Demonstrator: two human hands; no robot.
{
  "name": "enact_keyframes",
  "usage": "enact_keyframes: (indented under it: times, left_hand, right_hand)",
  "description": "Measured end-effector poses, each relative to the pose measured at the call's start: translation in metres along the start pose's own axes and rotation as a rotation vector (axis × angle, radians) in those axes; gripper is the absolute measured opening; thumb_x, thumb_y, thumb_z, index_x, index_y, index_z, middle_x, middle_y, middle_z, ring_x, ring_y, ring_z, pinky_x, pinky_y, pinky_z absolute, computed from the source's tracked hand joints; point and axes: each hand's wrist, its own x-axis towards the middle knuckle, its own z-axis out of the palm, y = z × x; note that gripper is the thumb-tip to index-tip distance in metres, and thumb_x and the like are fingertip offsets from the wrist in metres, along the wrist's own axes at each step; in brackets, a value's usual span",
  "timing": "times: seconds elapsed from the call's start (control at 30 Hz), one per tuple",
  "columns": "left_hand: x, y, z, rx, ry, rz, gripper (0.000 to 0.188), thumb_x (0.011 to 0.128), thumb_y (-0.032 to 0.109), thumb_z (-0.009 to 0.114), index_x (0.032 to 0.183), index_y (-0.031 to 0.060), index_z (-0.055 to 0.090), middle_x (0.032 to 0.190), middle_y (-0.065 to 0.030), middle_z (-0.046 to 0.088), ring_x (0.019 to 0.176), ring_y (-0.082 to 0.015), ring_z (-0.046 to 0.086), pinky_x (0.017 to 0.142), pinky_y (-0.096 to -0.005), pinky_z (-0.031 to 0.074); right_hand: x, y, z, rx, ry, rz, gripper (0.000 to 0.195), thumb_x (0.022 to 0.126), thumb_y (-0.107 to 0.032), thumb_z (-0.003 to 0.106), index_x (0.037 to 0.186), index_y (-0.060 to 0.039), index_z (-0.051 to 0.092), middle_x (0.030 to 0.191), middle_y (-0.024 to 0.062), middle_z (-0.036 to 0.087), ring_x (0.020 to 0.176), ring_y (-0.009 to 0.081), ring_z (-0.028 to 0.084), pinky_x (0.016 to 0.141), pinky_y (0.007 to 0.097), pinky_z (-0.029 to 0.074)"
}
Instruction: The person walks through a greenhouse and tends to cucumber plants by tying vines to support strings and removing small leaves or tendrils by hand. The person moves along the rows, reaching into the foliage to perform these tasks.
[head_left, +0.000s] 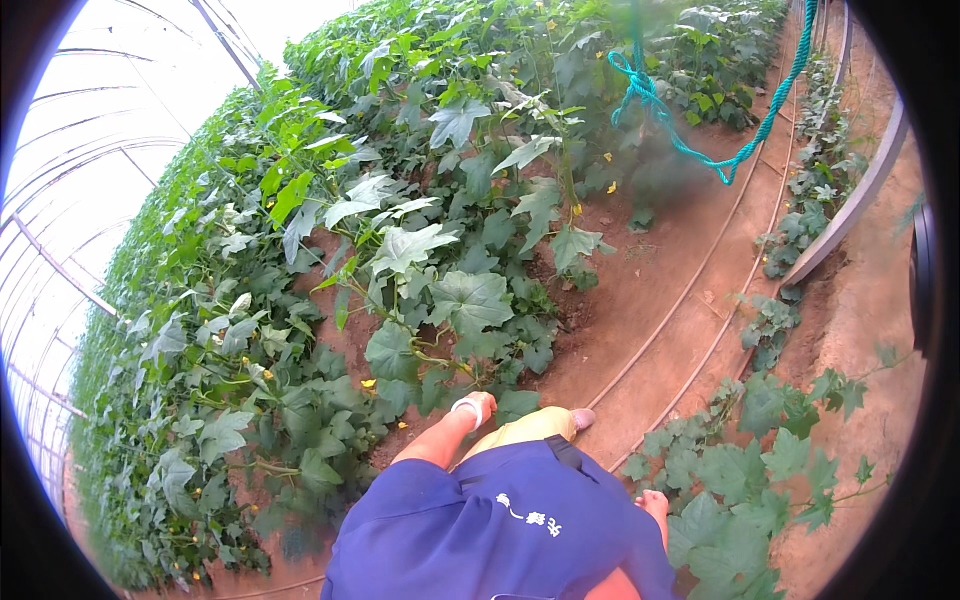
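My left hand, with a white band at the wrist, hangs beside leafy vines. Its fingers curl downward, out of sight, and nothing visible sticks out of it. The nearest growth is a broad green leaf just ahead and a vine plant with lobed leaves farther forward. On the other side, my right hand hangs by my hip with its fingers curled in and no object seen in it. Close to it spread large lobed leaves of a low plant.
Dense vines with yellow flowers fill the left. Two thin pipes or hoses run along the dirt path. A knotted teal rope hangs ahead. At right a curved post leans over the ground. Greenhouse hoops arch at upper left.
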Motion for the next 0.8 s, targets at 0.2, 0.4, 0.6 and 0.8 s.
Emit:
enact_keyframes:
  times: [0.2, 0.4, 0.6, 0.8]
  left_hand:
    - [-0.067, -0.017, 0.004, -0.115, 0.081, -0.174, 0.025, 0.079, 0.007, 0.049, 0.094, 0.0110, 0.069, 0.102, -0.0138, 0.065, 0.100, -0.0289, 0.060, 0.088, -0.0360, 0.047]
    - [-0.192, -0.081, 0.072, -0.033, -0.145, -0.342, 0.031, 0.075, 0.013, 0.059, 0.105, 0.0139, 0.067, 0.112, -0.0132, 0.062, 0.107, -0.0287, 0.057, 0.092, -0.0370, 0.045]
    - [-0.295, -0.138, 0.159, 0.062, -0.307, -0.541, 0.027, 0.082, 0.026, 0.056, 0.102, 0.0112, 0.067, 0.109, -0.0144, 0.062, 0.104, -0.0301, 0.058, 0.090, -0.0389, 0.046]
    - [-0.329, -0.139, 0.151, -0.267, -0.125, -0.746, 0.027, 0.079, 0.021, 0.060, 0.104, 0.0129, 0.066, 0.106, -0.0125, 0.064, 0.102, -0.0279, 0.060, 0.090, -0.0375, 0.047]
  right_hand:
    - [0.000, -0.004, 0.014, -0.124, -0.059, -0.017, 0.017, 0.089, -0.019, 0.054, 0.101, -0.0086, 0.057, 0.080, 0.0073, 0.064, 0.062, 0.0189, 0.061, 0.054, 0.0336, 0.050]
    - [-0.030, 0.046, -0.004, -0.708, -0.303, -0.026, 0.013, 0.088, -0.017, 0.055, 0.088, -0.0041, 0.057, 0.068, 0.0079, 0.060, 0.053, 0.0183, 0.058, 0.044, 0.0310, 0.047]
    - [-0.013, 0.053, -0.024, -0.803, -0.354, -0.060, 0.014, 0.087, -0.016, 0.056, 0.087, -0.0029, 0.058, 0.068, 0.0096, 0.060, 0.053, 0.0204, 0.058, 0.044, 0.0326, 0.047]
    - [0.012, 0.030, 0.030, -0.622, -0.459, -0.092, 0.014, 0.086, -0.016, 0.057, 0.086, -0.0017, 0.059, 0.068, 0.0114, 0.060, 0.052, 0.0224, 0.058, 0.044, 0.0341, 0.047]
